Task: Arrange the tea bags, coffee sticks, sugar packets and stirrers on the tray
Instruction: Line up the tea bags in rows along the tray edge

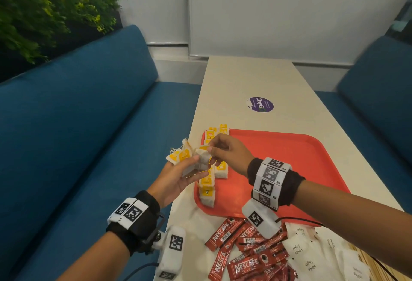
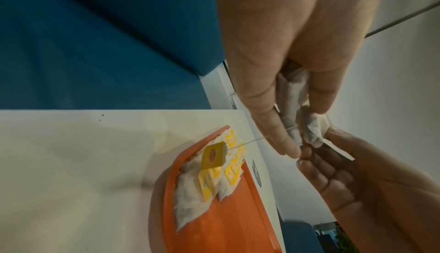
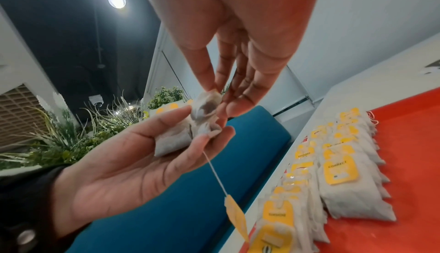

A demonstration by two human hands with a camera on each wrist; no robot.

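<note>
Right hand (image 1: 225, 151) pinches tea bag (image 1: 204, 157).

Blue sofas (image 1: 93, 111) flank a pale worktop (image 1: 249, 80) bearing a round purple sticker (image 1: 260, 104); green foliage (image 1: 44, 13) fills the far-left corner.

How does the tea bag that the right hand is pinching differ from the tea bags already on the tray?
The pinched tea bag is held up between the right hand and left hand; the tray tea bags lie flat in rows on the red tray. Its yellow tag dangles on a string; theirs lie on the bags. All share white pouches and yellow tags.
</note>
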